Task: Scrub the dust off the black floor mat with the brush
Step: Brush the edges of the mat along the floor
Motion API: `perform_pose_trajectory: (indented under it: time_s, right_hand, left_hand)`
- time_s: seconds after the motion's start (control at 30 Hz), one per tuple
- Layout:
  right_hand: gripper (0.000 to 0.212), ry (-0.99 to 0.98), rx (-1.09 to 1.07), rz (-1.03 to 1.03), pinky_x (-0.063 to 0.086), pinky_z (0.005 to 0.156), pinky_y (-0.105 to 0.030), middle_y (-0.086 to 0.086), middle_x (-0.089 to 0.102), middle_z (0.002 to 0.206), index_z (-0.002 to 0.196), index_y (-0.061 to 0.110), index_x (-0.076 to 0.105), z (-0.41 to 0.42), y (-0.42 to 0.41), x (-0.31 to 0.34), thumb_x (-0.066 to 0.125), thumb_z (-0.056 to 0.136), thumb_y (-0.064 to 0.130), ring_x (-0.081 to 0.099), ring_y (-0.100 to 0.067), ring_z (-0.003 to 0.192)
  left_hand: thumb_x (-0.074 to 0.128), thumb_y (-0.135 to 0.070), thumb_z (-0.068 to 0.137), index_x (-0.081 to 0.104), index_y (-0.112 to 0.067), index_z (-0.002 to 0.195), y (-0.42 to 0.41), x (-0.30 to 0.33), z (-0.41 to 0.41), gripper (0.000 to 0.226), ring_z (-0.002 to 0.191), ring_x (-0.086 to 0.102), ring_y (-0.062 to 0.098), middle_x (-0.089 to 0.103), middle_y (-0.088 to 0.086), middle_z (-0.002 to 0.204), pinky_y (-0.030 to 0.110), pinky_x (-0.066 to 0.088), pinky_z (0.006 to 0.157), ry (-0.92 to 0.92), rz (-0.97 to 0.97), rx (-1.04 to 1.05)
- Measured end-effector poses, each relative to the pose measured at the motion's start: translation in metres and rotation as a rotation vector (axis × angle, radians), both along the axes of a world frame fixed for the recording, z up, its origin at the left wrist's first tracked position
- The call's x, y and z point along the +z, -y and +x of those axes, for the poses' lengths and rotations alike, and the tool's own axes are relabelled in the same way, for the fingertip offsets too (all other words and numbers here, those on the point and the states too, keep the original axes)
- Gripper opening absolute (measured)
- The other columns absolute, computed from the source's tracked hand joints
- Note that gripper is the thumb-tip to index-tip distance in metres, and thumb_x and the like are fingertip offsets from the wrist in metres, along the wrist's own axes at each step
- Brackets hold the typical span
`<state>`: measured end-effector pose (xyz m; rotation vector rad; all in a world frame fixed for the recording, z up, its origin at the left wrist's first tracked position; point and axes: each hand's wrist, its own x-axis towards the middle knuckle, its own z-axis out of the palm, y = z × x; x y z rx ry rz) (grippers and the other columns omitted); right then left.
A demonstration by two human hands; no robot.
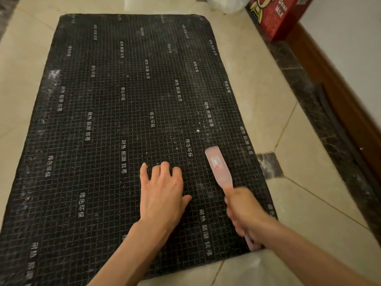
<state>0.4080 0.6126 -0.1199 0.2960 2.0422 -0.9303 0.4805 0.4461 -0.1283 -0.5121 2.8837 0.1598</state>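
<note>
A black floor mat (115,112) with a white grid and printed characters lies flat on the tiled floor, with white dust patches along its left edge and near its right side. My right hand (243,211) grips the handle of a pale pink brush (218,166), whose head lies on the mat near the right edge. My left hand (162,190) rests palm down on the mat just left of the brush, fingers spread.
Beige floor tiles (305,182) surround the mat. A red milk carton box (278,15) stands at the back right against a wall with a wooden skirting (338,96). A white plastic bag (224,3) sits beyond the mat's far edge.
</note>
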Motion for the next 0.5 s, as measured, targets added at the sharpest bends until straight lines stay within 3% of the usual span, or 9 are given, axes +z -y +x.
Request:
perform_pose_trajectory:
  time_s: [0.1, 0.17, 0.3, 0.4, 0.5]
  right_hand:
    - [0.024, -0.016, -0.034, -0.009, 0.029, 0.039, -0.024, 0.001, 0.043, 0.054, 0.091, 0.01, 0.051, -0.055, 0.042, -0.005, 0.037, 0.104, 0.024, 0.031, -0.012, 0.034]
    - [0.021, -0.015, -0.096, -0.046, 0.029, 0.044, -0.025, 0.001, 0.041, 0.055, 0.091, 0.01, 0.052, -0.082, 0.07, -0.005, 0.035, 0.1, 0.021, 0.03, -0.013, 0.039]
    - [0.027, -0.03, -0.067, -0.022, 0.034, 0.046, -0.03, -0.001, 0.048, 0.063, 0.099, 0.01, 0.055, -0.055, 0.076, -0.009, 0.036, 0.104, 0.028, 0.038, -0.015, 0.045]
    - [0.042, -0.014, -0.005, -0.011, 0.032, 0.041, -0.028, 0.001, 0.048, 0.054, 0.081, 0.01, 0.057, 0.002, 0.038, -0.011, 0.034, 0.106, 0.035, 0.039, -0.013, 0.038]
    - [0.05, -0.071, 0.015, 0.006, 0.033, 0.046, -0.031, 0.0, 0.05, 0.051, 0.07, 0.013, 0.056, 0.018, 0.031, -0.016, 0.031, 0.105, 0.039, 0.04, -0.014, 0.037]
  left_hand:
    - [0.061, -0.064, 0.085, 0.047, -0.024, 0.129, 0.0, 0.001, -0.001, 0.061, 0.128, 0.045, 0.023, 0.045, 0.002, 0.134, 0.056, 0.011, 0.12, 0.018, 0.015, 0.004]
    - [0.062, -0.065, 0.084, 0.046, -0.025, 0.13, 0.002, 0.003, -0.003, 0.063, 0.129, 0.044, 0.023, 0.045, 0.002, 0.134, 0.056, 0.011, 0.12, 0.027, 0.018, 0.009]
    - [0.064, -0.065, 0.082, 0.043, -0.026, 0.131, 0.004, 0.004, -0.004, 0.067, 0.13, 0.043, 0.023, 0.043, 0.001, 0.136, 0.057, 0.012, 0.121, 0.041, 0.039, 0.021]
    - [0.064, -0.064, 0.083, 0.041, -0.026, 0.133, 0.004, 0.003, -0.005, 0.066, 0.131, 0.041, 0.023, 0.042, 0.001, 0.137, 0.056, 0.01, 0.121, 0.033, 0.057, 0.034]
    - [0.064, -0.061, 0.085, 0.041, -0.026, 0.133, 0.002, 0.001, -0.003, 0.065, 0.132, 0.04, 0.023, 0.041, 0.0, 0.138, 0.055, 0.01, 0.121, 0.019, 0.073, 0.052]
